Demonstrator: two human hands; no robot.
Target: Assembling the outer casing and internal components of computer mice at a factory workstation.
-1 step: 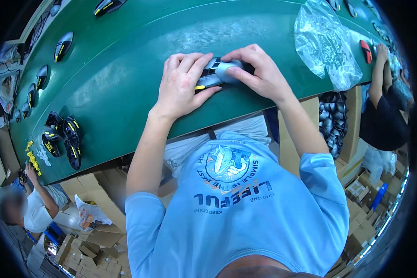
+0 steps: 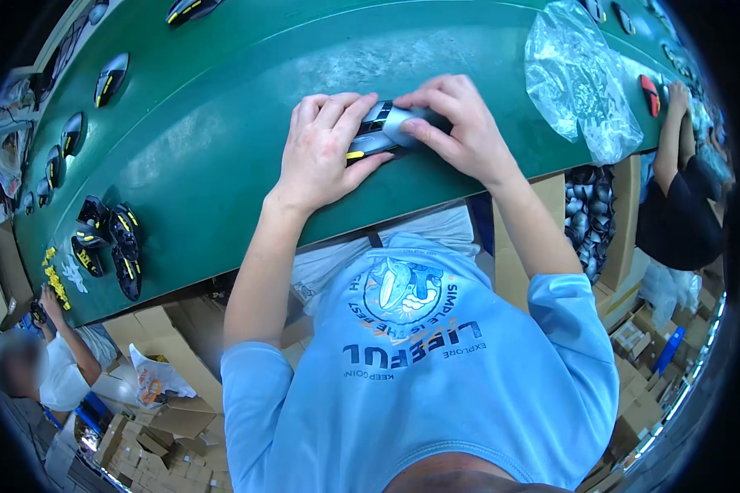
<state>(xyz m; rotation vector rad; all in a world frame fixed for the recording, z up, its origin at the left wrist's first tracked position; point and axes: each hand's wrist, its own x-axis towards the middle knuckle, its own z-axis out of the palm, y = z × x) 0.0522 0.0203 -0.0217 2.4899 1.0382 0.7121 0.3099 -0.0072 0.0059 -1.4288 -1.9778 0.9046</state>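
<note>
A grey and black computer mouse (image 2: 376,135) with a yellow strip along its side lies on the green work table, between my two hands. My left hand (image 2: 327,144) is wrapped over its left end, thumb along the near side and fingers on the far side. On the right, my right hand (image 2: 460,123) pinches the smooth grey cover (image 2: 403,130) of the mouse between thumb and forefinger. Its other fingers are curled and partly hidden. A dark part of the mouse shows under that palm.
Several black mouse bodies (image 2: 127,251) with yellow strips sit at the left, near yellow small parts (image 2: 55,283). More mice (image 2: 111,80) line the far left. A clear plastic bag (image 2: 580,82) lies at right; below, a carton holds grey covers (image 2: 588,218). People work at both sides.
My right forefinger and hand have shifted very slightly on the cover. The whole view has moved a little. My left hand keeps its hold on the mouse.
</note>
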